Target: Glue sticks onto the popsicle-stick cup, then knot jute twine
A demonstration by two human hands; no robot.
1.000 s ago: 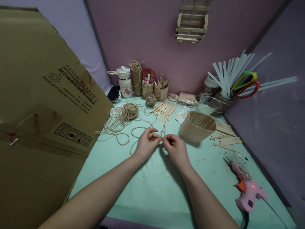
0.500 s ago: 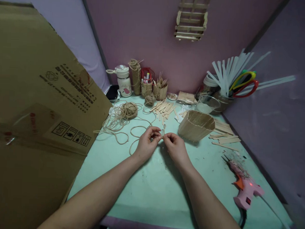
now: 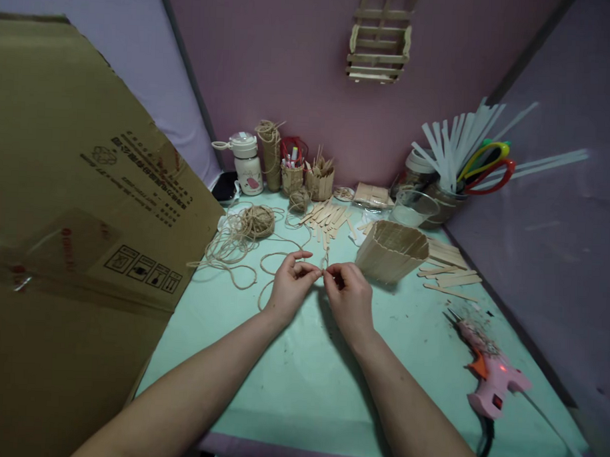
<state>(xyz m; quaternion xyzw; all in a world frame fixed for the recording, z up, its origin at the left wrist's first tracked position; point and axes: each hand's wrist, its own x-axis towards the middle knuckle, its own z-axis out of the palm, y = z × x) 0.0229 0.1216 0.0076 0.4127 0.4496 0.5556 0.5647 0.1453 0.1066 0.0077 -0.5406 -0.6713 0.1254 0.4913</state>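
My left hand and my right hand meet over the middle of the table, fingertips almost touching. Each pinches a thin piece of jute twine, and a small loop of it stands up beyond the fingers. The exact crossing of the strands is hidden by my fingertips. Loose twine curves over the table left of my left hand, toward a tangled twine ball. Just right of my right hand stands a basket made of craft sticks, with a twine-like rim.
A pink glue gun with a lit red light lies at the right. Craft sticks are scattered behind my hands, with more sticks at the right. A big cardboard box walls the left side. Scissors stand in a holder.
My hands stay together on the twine with small finger movements. My right hand has turned slightly and its fingertips have shifted a little to the left.
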